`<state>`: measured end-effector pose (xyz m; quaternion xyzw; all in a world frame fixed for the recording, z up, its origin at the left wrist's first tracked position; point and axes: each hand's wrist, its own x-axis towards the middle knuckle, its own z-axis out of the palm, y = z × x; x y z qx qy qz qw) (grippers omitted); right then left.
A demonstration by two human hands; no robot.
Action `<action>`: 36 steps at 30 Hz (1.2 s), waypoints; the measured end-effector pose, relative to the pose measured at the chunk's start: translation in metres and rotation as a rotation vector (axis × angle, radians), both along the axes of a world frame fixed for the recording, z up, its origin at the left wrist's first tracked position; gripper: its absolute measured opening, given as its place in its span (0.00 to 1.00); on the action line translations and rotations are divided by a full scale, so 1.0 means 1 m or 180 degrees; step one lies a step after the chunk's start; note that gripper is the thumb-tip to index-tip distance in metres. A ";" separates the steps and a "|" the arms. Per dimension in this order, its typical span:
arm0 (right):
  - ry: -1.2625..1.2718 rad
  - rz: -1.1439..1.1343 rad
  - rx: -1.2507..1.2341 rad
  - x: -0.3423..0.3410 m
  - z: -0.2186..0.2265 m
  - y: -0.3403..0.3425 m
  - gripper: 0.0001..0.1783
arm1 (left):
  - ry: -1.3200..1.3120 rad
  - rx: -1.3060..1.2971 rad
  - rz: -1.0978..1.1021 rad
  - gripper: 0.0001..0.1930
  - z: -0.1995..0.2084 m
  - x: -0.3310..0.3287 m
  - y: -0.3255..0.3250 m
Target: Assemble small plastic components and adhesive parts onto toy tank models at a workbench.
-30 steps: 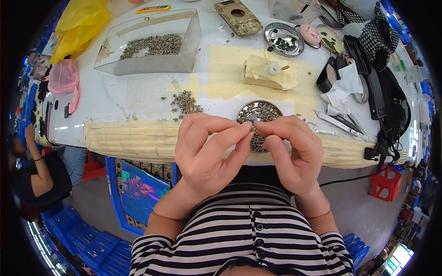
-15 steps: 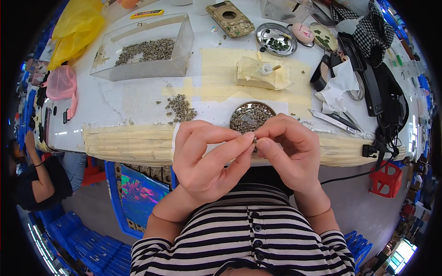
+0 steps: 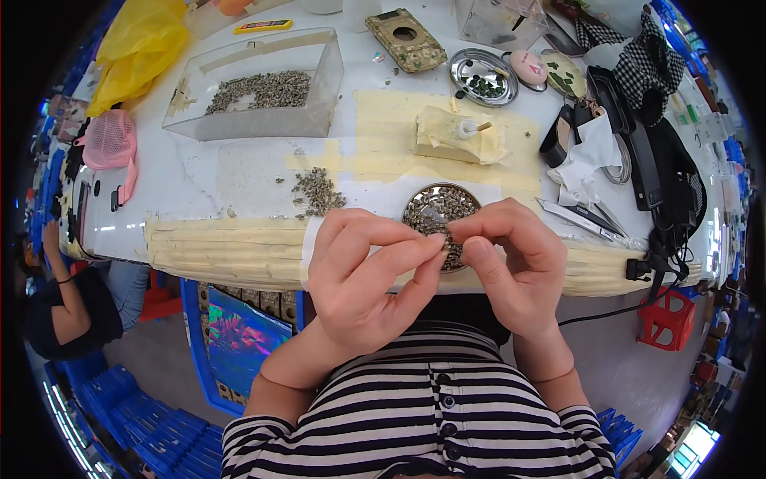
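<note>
Over the near edge of the table my left hand [image 3: 363, 279] pinches with thumb and forefinger; whatever is between the tips is too small to name. My right hand [image 3: 523, 267] is just beside it, thumb and forefinger apart, with nothing plainly visible between them. Behind my fingertips a round metal dish [image 3: 441, 186] holds many tiny grey-brown metal-looking parts [image 3: 439, 211]; my fingers cover part of its near side. To the left of the dish lies a loose pile of similar tiny parts [image 3: 317, 190].
A clear plastic box [image 3: 247, 124] of tiny parts stands back left. Beyond the dish is a tape-wrapped block [image 3: 455, 140] with a small white pot. Tweezers [image 3: 578, 219] lie right, near a steel plate [image 3: 483, 76] of dark green pieces and a camouflage-patterned model hull [image 3: 405, 40].
My right thumb and forefinger have parted and drawn slightly right, away from my left fingertips. My left hand keeps its pinch. The whole view has shifted a little.
</note>
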<state>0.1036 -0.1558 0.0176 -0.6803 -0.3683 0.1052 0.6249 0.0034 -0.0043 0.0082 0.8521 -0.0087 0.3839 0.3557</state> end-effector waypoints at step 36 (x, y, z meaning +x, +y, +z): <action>-0.0573 0.0029 -0.0195 -0.006 0.010 -0.002 0.05 | 0.1282 0.0411 0.1121 0.05 0.004 -0.042 0.069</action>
